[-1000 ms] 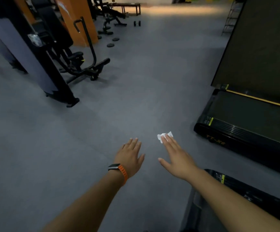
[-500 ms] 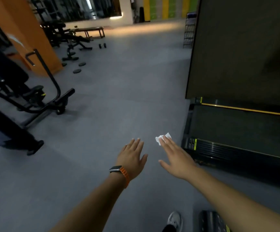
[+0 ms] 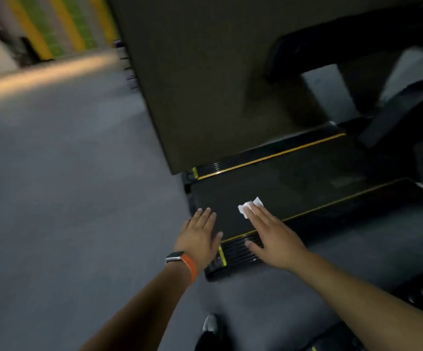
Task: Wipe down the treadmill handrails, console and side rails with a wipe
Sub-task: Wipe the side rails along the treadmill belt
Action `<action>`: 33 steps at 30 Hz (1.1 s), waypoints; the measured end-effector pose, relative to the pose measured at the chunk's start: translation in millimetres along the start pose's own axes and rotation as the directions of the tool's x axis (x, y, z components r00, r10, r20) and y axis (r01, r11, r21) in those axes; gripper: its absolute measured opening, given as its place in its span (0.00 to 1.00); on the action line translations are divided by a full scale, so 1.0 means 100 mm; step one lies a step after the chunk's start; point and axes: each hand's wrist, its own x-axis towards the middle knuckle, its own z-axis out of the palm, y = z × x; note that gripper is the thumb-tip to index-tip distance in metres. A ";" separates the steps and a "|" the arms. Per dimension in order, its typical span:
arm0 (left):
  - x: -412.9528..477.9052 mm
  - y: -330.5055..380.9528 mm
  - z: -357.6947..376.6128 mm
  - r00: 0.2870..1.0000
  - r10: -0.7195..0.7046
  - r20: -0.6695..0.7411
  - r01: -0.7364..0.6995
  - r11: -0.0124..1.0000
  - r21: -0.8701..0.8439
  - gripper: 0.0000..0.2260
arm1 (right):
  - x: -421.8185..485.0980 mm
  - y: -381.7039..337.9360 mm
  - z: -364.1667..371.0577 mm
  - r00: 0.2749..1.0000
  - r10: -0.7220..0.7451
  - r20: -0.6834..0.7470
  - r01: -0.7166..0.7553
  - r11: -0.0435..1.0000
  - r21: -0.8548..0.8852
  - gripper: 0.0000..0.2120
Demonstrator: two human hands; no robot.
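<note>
A small white wipe [image 3: 246,209] sticks out past the fingertips of my right hand [image 3: 271,236], which holds it between straight fingers, palm down, over the rear end of the black treadmill [image 3: 294,188]. My left hand [image 3: 200,236], with a watch on an orange strap, is flat and holds nothing, beside the belt's back left corner. Both hands hover above the deck. The near side rail [image 3: 344,206] and the far side rail [image 3: 268,154] each carry a yellow line. The dark handrail and console frame [image 3: 344,51] shows blurred at upper right.
A tall dark panel [image 3: 205,84] stands just left of the treadmill. Grey gym floor [image 3: 66,186] spreads out to the left. My shoe [image 3: 210,325] is at the bottom. Part of another black machine [image 3: 420,300] lies at lower right.
The view has swung right and closer to the treadmill. Both hands, before over the floor, are now over the rear of the belt, the wipe still at my right fingertips.
</note>
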 end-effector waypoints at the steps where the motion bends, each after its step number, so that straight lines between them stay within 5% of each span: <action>1: 0.32 0.07 0.01 0.998 0.067 0.006 -0.067 0.998 0.011 0.29 | 0.04 0.20 -0.04 0.998 0.062 -0.022 -0.062 0.998 -0.015 0.43; 7: 1.85 0.94 0.06 0.868 0.488 0.090 -0.495 0.866 0.069 0.28 | -0.25 1.17 -0.32 0.882 0.441 -0.163 -0.442 0.896 0.033 0.42; 17: 2.83 3.62 0.68 0.388 0.895 0.218 -0.918 0.397 0.004 0.29 | -1.84 2.05 -0.65 0.398 0.865 -0.305 -0.878 0.456 0.148 0.43; 25: 2.23 5.25 1.20 -0.114 0.951 0.288 -0.992 -0.092 -0.087 0.29 | -2.92 1.78 -0.56 -0.089 0.935 -0.343 -0.963 0.008 0.270 0.44; 33: 1.59 6.14 1.64 -0.560 0.778 0.284 -0.829 -0.527 -0.189 0.29 | -3.16 1.35 -0.36 -0.516 0.804 -0.297 -0.832 -0.388 0.396 0.44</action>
